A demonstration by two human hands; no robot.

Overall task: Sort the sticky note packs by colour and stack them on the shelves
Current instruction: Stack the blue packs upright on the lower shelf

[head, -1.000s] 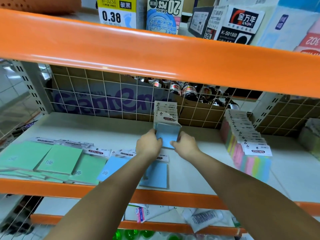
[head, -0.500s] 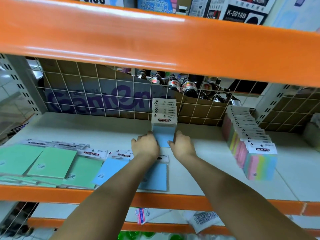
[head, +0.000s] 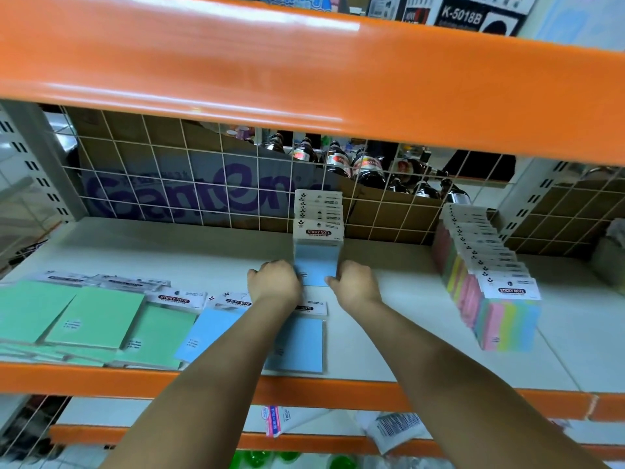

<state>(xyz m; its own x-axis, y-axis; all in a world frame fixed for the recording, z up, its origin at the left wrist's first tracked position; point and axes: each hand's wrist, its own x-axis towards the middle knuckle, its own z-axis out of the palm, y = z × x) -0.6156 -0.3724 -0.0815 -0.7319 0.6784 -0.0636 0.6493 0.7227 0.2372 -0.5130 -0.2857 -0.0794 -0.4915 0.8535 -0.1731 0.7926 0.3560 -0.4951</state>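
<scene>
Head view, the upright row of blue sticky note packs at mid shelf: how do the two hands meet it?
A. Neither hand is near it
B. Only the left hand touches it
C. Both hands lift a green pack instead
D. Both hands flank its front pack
D: the left hand and right hand sit either side of the front pack in the upright row of blue sticky note packs.

Upright row of packs (head: 318, 242) on shelf board (head: 209, 252), centre, rear end against wire grid (head: 189, 184). Left hand (head: 274, 282) at row's front left, right hand (head: 355, 286) at front right. Flat packs (head: 94, 319) left of row, near shelf front edge; two more flat packs (head: 297, 343) directly before row. Second upright row (head: 487, 282) well right of first. Bottles (head: 355, 164) behind grid.
</scene>
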